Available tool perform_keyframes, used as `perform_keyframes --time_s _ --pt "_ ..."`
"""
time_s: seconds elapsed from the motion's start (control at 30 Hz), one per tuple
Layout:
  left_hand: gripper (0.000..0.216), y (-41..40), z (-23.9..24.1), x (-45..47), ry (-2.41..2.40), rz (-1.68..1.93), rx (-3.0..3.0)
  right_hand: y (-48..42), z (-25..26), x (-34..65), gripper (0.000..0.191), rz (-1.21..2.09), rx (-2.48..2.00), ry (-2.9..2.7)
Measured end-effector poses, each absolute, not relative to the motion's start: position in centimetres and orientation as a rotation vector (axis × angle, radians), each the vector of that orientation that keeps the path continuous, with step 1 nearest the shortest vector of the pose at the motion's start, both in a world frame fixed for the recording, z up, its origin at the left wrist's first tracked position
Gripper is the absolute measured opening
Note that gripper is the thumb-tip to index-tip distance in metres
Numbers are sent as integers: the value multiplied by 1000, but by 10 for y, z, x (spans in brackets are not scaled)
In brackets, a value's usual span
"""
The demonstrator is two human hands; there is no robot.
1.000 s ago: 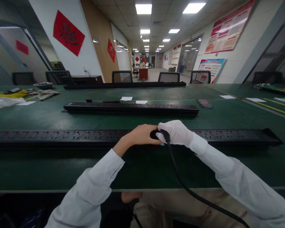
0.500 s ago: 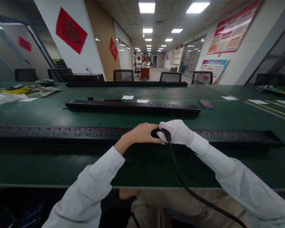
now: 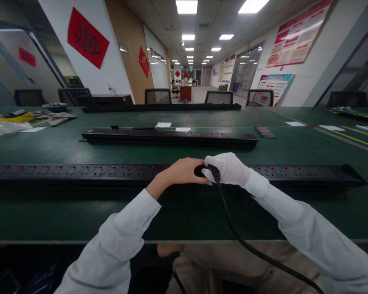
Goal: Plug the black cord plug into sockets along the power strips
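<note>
My bare left hand (image 3: 184, 171) curls around a black piece (image 3: 198, 170), whose exact kind I cannot make out. In my white-gloved right hand (image 3: 230, 169) is a black cable plug (image 3: 214, 174), pressed close against that piece; my fingers hide where the two meet. From the plug a thick black cable (image 3: 230, 222) drops over the table edge and runs off to the lower right. Behind and beneath both hands lies a long black power strip (image 3: 88, 173) with red dots along its sockets, its middle covered by my hands.
Farther back on the green table (image 3: 64, 216) lies a second power strip (image 3: 171, 139), with more black strips (image 3: 162, 108) beyond it. White paper slips (image 3: 183, 129) are scattered about. A bowl (image 3: 55, 107) and a plastic bag (image 3: 6, 128) sit at left; chairs (image 3: 158, 96) line the far side.
The view has shifted very slightly. Both hands keep their grip on the black piece and the plug, with almost no visible movement.
</note>
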State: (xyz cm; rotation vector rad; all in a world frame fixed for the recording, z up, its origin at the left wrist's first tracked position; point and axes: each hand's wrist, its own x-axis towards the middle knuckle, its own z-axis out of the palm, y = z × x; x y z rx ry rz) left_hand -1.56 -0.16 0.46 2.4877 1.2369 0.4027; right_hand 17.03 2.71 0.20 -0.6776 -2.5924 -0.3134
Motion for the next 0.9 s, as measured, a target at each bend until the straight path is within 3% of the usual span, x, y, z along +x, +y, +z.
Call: perform_keyframes --time_s 0.9 --pt "56 0 3 -16 1245 407 2516 28 2 171 26 -308 -679 -2616"
